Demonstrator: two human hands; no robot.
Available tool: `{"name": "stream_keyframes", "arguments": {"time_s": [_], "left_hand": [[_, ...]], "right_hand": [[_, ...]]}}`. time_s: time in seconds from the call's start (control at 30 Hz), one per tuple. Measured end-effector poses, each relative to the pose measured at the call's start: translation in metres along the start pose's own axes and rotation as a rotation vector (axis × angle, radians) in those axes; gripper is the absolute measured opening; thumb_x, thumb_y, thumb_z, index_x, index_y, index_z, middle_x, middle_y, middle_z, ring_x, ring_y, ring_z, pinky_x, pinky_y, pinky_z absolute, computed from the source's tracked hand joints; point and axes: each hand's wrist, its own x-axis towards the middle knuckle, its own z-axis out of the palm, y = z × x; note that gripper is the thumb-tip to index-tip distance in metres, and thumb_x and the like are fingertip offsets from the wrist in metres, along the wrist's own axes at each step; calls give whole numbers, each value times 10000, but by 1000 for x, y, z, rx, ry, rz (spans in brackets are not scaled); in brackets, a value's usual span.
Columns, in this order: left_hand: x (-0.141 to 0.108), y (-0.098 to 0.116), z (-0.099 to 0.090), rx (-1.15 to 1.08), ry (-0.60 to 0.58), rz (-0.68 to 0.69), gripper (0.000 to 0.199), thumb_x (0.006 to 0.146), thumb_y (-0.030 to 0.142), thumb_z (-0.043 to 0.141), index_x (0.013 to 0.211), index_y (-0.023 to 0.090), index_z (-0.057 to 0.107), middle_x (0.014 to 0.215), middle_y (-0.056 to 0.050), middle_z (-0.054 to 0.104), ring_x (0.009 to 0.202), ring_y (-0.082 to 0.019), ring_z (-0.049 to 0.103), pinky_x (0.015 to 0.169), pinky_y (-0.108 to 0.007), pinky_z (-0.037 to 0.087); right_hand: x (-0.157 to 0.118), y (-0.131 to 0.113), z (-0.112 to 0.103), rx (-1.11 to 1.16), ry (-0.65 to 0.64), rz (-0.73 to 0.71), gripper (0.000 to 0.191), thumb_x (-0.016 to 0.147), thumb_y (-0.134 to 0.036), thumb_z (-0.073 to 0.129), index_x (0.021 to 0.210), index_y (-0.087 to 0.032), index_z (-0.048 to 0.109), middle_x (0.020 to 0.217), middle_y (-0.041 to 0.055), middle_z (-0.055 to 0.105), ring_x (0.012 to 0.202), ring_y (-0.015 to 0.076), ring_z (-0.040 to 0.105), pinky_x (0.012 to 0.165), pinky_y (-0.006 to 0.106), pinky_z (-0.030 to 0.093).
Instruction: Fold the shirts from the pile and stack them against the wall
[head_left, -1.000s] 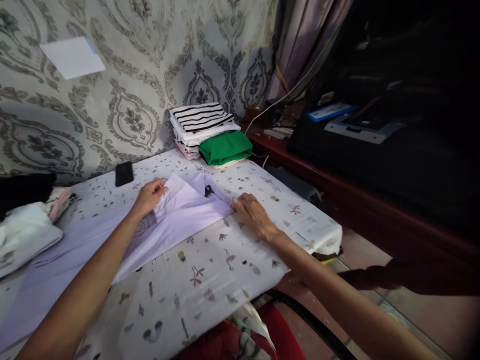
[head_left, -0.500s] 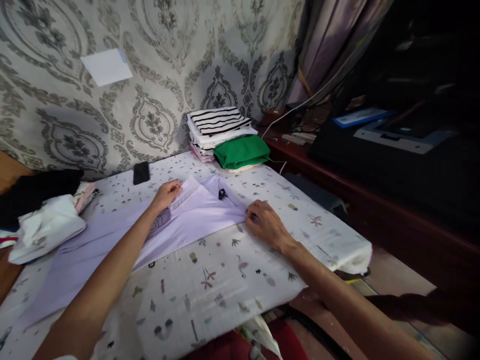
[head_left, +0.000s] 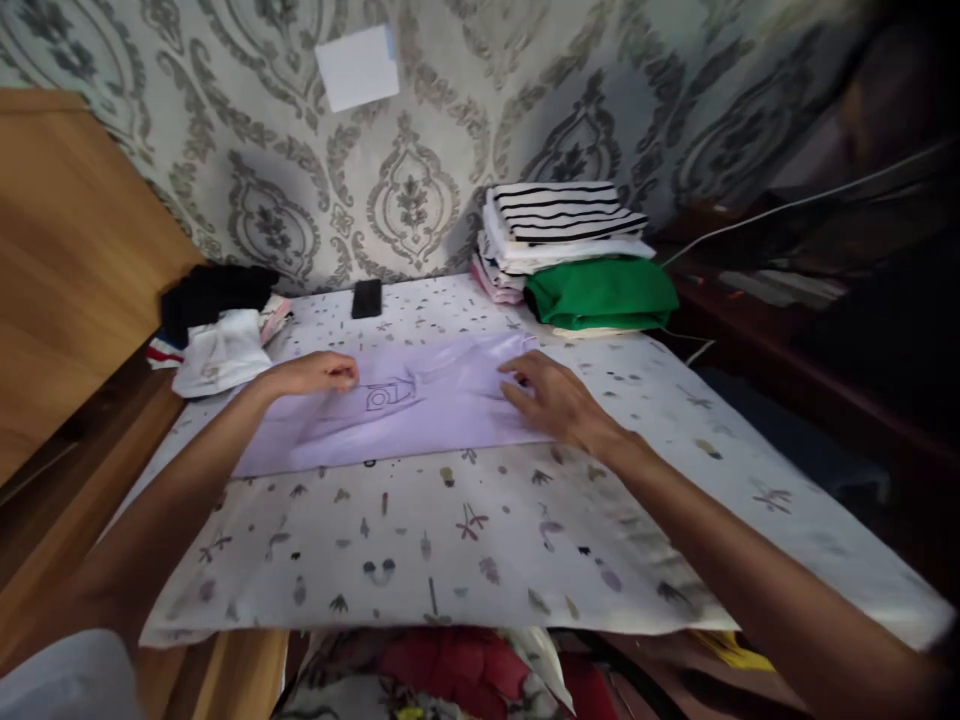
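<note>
Garment, pale lilac, lies as a long flat band across the patterned cover in front of us. Our left hand is over its left part, fingers curled toward the thumb near the line-drawn print; whether they pinch any fabric, we cannot tell. Our right hand is at the other end, thumb and fingers parted, clasping nothing that we can see. We judge the folding only partly done: the band is narrow with a fairly straight near edge, yet creases run beside the print. Smoothing and shortening it seem left to us. Beyond, to the right, a stack of folded clothes (striped piece on top, green piece in front) looks finished. At left sits a looser pile of mostly black and white clothes.
</note>
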Motion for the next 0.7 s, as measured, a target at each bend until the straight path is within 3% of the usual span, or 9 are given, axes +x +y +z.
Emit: {"name": "stream_keyframes", "arguments": {"time_s": [0.07, 0.17, 0.3, 0.4, 0.53, 0.7], "left_hand": [[-36, -23, -7, 29, -71, -94, 285, 749, 461, 604, 835, 197, 668, 829, -23, 678, 809, -205, 602, 730, -269, 439], [-82, -52, -8, 34, -48, -211, 316, 704, 458, 645, 876, 198, 697, 879, -30, 701, 837, -219, 612, 731, -266, 442], [-118, -76, -3, 79, -16, -293, 291, 695, 450, 646, 834, 196, 669, 804, -16, 655, 751, -197, 570, 659, -258, 405], [-127, -87, -4, 85, 46, -275, 276, 736, 471, 603, 740, 196, 609, 729, -4, 596, 688, -177, 518, 620, -257, 375], [-126, -101, -9, 63, 336, -242, 352, 792, 546, 537, 806, 199, 597, 750, -1, 589, 728, -185, 523, 650, -258, 397], [-118, -118, 1, 136, 340, -322, 314, 734, 511, 540, 764, 204, 600, 759, -8, 609, 728, -195, 536, 662, -276, 398]], "right_hand": [[40, -9, 16, -34, -72, -5, 361, 925, -297, 505, 1230, -177, 656, 1208, 134, 642, 1009, 258, 649, 928, 381, 499], [85, -16, 48, -154, -107, 84, 425, 929, -281, 495, 1303, -112, 606, 1295, 192, 596, 1194, 310, 571, 1008, 407, 454], [104, -8, 83, -228, -42, 178, 480, 943, -342, 480, 1338, -87, 574, 1303, 217, 583, 1216, 360, 518, 1006, 467, 430], [103, 7, 95, -220, 47, 133, 411, 929, -334, 471, 1222, -102, 641, 1206, 207, 615, 1139, 355, 526, 984, 469, 421], [105, 22, 99, -164, 112, 108, 235, 879, -228, 471, 981, -149, 667, 1022, 171, 646, 1002, 317, 546, 913, 429, 437], [108, 28, 97, -52, 200, 145, 104, 838, -191, 481, 851, -208, 583, 889, 125, 647, 870, 277, 552, 828, 400, 445]]}}
